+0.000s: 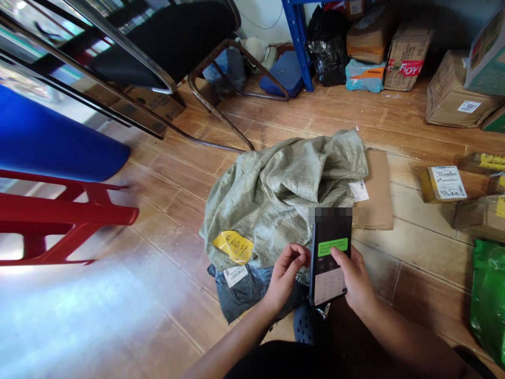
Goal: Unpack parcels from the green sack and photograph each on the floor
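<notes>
My right hand (357,281) grips a black smartphone (329,258) from its right side, thumb resting on the lit screen near a green message bubble. My left hand (284,273) curls against the phone's left edge, fingers bent, steadying it. Just beyond the phone lies a crumpled grey-green woven sack (284,192) on the wooden floor, with a yellow handwritten tag (233,246) on it. A dark grey plastic parcel (246,287) with a white label pokes out from under the sack, near my left wrist.
A flat brown cardboard parcel (376,192) lies right of the sack. Several boxes (445,184) sit along the right and back wall. A green bag (489,300) is at right. A red stool (59,216) and black chair (173,42) stand at left.
</notes>
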`<state>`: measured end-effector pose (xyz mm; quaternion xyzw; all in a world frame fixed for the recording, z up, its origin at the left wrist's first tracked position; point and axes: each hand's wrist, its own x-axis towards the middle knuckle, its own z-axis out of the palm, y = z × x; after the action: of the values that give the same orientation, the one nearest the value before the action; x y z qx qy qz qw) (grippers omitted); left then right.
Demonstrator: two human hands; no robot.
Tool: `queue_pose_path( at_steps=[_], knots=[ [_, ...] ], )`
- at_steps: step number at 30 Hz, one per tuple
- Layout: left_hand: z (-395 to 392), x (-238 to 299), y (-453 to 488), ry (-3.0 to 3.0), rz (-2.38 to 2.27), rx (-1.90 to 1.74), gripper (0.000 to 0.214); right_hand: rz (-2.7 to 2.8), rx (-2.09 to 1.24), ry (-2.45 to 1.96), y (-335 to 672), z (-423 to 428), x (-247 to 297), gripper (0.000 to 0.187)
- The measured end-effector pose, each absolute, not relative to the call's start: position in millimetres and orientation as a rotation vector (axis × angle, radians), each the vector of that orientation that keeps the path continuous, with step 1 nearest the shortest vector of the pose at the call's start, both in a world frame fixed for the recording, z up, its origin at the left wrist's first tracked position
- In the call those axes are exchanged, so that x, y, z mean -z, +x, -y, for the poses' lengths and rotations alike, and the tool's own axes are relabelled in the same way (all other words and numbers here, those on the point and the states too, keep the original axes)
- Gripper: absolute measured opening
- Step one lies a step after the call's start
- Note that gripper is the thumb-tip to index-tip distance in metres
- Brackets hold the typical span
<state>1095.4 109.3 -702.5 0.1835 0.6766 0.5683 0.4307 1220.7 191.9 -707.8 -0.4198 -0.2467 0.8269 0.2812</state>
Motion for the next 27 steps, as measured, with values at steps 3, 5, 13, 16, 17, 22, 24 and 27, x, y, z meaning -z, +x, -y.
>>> queue_pose_path(
  at_steps=[3, 5, 13, 16, 17, 22, 24, 27],
  knots=[
    [-107.7, 705.4, 1094.7, 0.448, -1.691, -1.415, 0.032, 0.679, -2.222, -1.012, 1223.6, -192.0, 709.2, 0.034],
    [-105.6, 708.6, 1094.1, 0.436, -1.702, -1.428, 0.034, 0.684, -2.251, -0.895, 1226.1, -192.1, 709.7, 0.039],
    [-98.9, 719.3, 1094.5, 0.354, -1.670, -1.462, 0.041, 0.646, -2.499, -0.648, 1234.9, -198.1, 707.3, 0.060],
    [-99.1, 720.1, 1095.3, 0.322, -1.674, -1.470, 0.042, 0.671, -2.578, -0.605, 1237.9, -202.2, 707.3, 0.061],
    [-99.1, 720.1, 1095.4, 0.319, -1.673, -1.468, 0.043, 0.680, -2.585, -0.592, 1238.9, -203.1, 708.0, 0.062],
    [-98.4, 720.4, 1095.4, 0.309, -1.668, -1.475, 0.043, 0.706, -2.619, -0.539, 1243.5, -204.9, 710.6, 0.067],
    [-98.2, 720.5, 1095.3, 0.304, -1.663, -1.471, 0.043, 0.721, -2.637, -0.504, 1244.9, -205.9, 709.3, 0.067],
    [-98.5, 720.0, 1095.0, 0.299, -1.650, -1.468, 0.045, 0.732, -2.633, -0.453, 1246.5, -207.6, 706.8, 0.063]
  ],
)
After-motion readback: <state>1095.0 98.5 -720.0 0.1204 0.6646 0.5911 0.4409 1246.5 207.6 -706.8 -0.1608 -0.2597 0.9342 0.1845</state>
